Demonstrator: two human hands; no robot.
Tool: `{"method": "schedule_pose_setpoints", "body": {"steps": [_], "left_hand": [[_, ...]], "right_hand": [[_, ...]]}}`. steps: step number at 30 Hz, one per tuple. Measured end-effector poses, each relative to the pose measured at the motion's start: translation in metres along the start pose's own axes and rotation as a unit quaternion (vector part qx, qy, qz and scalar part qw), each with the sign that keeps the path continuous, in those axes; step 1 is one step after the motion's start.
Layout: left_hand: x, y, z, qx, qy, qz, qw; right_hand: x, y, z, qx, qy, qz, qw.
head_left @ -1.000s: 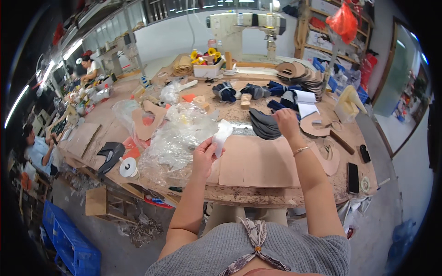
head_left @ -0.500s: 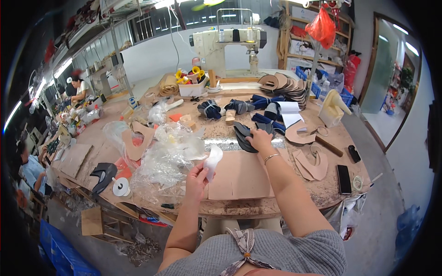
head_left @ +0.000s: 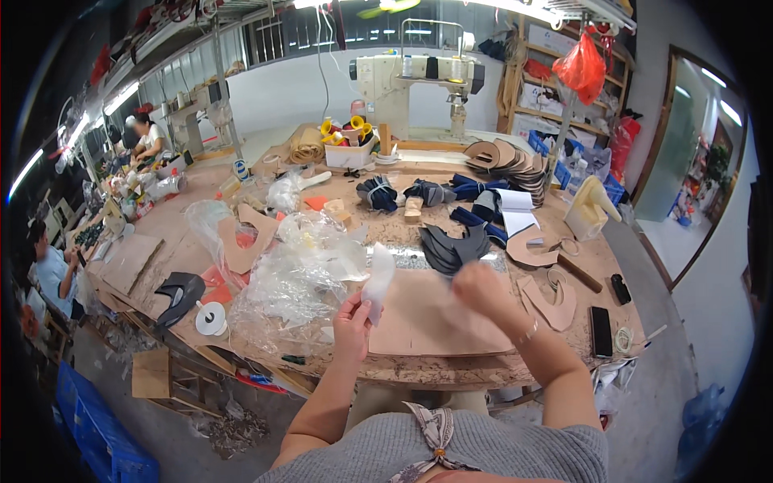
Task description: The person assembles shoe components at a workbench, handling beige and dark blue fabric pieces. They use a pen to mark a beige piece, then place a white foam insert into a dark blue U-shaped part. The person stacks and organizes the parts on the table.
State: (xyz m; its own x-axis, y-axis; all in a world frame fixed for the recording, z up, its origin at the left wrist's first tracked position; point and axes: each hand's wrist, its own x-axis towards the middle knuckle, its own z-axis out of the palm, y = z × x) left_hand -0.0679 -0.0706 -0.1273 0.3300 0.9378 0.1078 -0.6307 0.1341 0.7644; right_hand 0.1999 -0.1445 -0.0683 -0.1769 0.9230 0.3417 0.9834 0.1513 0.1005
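Between the thumb and fingers of my left hand (head_left: 353, 322) is a curved, whitish translucent strip (head_left: 378, 278), held upright over the near side of the workbench. My right hand (head_left: 483, 290), smeared by motion, is above the right part of a tan board (head_left: 427, 326). Its fingers cannot be made out, nor whether anything is in them. Just beyond that hand lies a fanned pile of curved dark grey shoe-upper pieces (head_left: 451, 248). Crumpled clear plastic bags (head_left: 294, 274) spread out to the left of my left hand.
Bundled navy pieces (head_left: 377, 193) lie farther back, before a sewing machine (head_left: 415, 97). To the right are a hammer (head_left: 578, 272), a phone (head_left: 601, 331) and U-shaped tan pieces (head_left: 555, 306). A white spool (head_left: 212, 319) sits at left. Two people work along the left side.
My right hand has drawn back from the dark grey pieces toward me and slightly right. Those pieces are now fanned wider. My left hand still holds the whitish strip; the view has shifted slightly.
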Motion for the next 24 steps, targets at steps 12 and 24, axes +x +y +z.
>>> {"method": "schedule_pose_setpoints", "body": {"steps": [12, 24], "left_hand": [[-0.033, -0.054, 0.043, -0.081, -0.15, -0.351, 0.921], [-0.04, -0.046, 0.048, 0.487, -0.204, 0.352, 0.773]], "right_hand": [[-0.053, -0.074, 0.016, 0.613, 0.179, 0.29, 0.712], [-0.043, -0.084, 0.017, 0.792, 0.177, 0.384, 0.441]]}}
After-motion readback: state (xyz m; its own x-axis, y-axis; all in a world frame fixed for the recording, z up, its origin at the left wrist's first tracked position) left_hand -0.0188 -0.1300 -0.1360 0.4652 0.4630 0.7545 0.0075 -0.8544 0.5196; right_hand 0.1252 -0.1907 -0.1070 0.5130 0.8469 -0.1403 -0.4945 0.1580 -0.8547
